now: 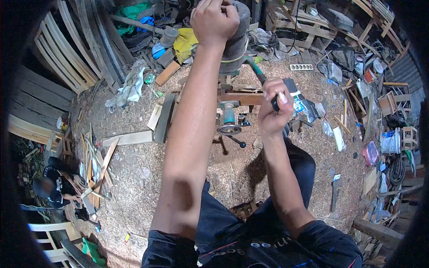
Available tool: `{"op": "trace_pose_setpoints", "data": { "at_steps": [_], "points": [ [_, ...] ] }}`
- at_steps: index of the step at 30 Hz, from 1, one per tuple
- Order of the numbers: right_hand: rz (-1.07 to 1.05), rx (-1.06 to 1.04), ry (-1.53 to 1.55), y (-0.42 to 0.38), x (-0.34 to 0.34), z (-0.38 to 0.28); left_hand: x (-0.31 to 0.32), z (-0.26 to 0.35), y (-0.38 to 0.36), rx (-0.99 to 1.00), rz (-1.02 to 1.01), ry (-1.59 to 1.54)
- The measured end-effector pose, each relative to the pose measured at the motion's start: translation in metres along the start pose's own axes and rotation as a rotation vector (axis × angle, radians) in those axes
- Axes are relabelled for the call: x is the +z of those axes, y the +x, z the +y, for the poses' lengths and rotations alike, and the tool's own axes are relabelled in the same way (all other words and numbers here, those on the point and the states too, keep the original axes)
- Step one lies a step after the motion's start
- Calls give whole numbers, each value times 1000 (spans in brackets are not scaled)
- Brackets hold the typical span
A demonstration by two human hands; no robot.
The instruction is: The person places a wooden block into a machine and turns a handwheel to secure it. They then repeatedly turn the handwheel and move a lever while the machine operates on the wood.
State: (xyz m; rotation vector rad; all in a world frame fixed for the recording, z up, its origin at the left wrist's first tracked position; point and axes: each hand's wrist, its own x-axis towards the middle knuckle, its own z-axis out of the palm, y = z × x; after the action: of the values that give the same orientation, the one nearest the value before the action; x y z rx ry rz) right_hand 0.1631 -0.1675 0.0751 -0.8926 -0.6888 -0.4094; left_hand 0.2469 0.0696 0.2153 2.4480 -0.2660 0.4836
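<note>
My right hand (276,107) is closed around the black grip of a lever (254,68) whose arm is green. Up at the top, my left hand (213,21) has its fingers curled against the upper side of a dark cylindrical motor housing (235,47); what lies inside the fingers is hidden. Under the housing, a reddish-brown piece of wood (243,98) lies across the machine. In front of it are a green clamp part (229,117) and a round metal handwheel (229,129). A short rod with a black ball knob (242,144) sticks out below.
Wood shavings cover the floor (134,178). Boards (129,138) lie to the left, near stacked curved slats (62,53). A power strip (301,67) lies at the right. Another person (56,183) sits at the far left among wood pieces. Scrap and buckets (389,142) line the right side.
</note>
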Motion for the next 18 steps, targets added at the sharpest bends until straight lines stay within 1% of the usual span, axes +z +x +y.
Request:
{"op": "trace_pose_setpoints", "data": {
  "at_steps": [1, 2, 4, 5, 6, 8, 9, 10, 11, 13, 14, 15, 17, 18],
  "points": [
    [-22, -31, -13, -2, -1, 1, -9, -2, -3, -51, -181, -44],
    [-32, -18, -24, -4, -4, 1, -4, 0, -8, -41, -143, -21],
    [-129, 63, -64, 1, -9, -6, 22, 8, -7, 44, 265, 119],
    [-174, 99, -87, 4, -12, -13, 55, 11, -2, 116, 635, 235],
    [-267, 123, -107, 9, -22, -14, 71, 14, 6, 201, 1023, 349],
    [-311, 422, -265, 26, -17, -45, 73, 19, -1, 253, 989, 393],
    [-385, 594, -428, 40, -9, -65, 71, 21, -10, 272, 977, 420],
    [-501, 762, -613, 55, 0, -84, 71, 21, -21, 213, 834, 363],
    [-650, 911, -783, 70, 8, -104, 71, 21, -22, 229, 837, 378],
    [-1015, 1142, -1157, 105, 30, -92, 75, 19, -30, 247, 825, 411],
    [-1025, 1135, -1202, 109, 32, -77, 78, 19, -39, 159, 706, 433],
    [-1035, 1132, -1247, 107, 30, -55, 79, 22, -49, 158, 689, 446],
    [-1149, 1076, -1372, 101, 34, -47, 80, 25, -61, 155, 668, 469],
    [-1249, 1028, -1446, 104, 39, -55, 80, 23, -60, 142, 624, 472]
  ]
}}
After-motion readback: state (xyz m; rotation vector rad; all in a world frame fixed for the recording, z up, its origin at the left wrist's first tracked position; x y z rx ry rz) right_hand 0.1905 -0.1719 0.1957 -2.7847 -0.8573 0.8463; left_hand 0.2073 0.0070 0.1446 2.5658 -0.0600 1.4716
